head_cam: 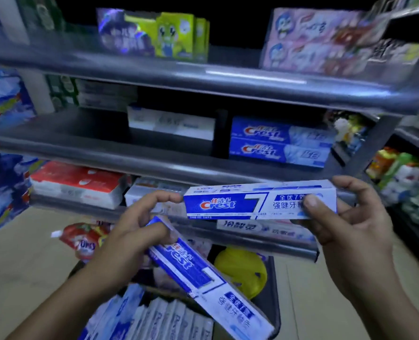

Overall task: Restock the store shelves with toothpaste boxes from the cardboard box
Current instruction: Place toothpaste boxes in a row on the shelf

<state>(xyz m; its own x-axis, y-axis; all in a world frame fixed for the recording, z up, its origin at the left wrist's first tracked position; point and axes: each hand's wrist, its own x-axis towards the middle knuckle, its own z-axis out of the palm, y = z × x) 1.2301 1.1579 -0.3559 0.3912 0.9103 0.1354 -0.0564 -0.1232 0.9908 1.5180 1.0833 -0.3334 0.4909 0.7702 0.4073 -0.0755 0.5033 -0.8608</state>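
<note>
Currently right hand [345,217] pinches right end of upper Crest box [247,204], thumb on front. Long axis left-right, parallel to shelf edge [179,165]. Left hand [140,224] grips top end of second Crest box [203,273], which tilts down-right over cardboard box [274,303]; index tip touches upper box's left end. Matching Crest stack [277,143] sits above and behind, right side. Right hand nearer; likely places first.

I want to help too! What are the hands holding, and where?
The right hand grips the level Crest box at its right end; the left hand holds the tilted Crest box by its upper end.
</note>
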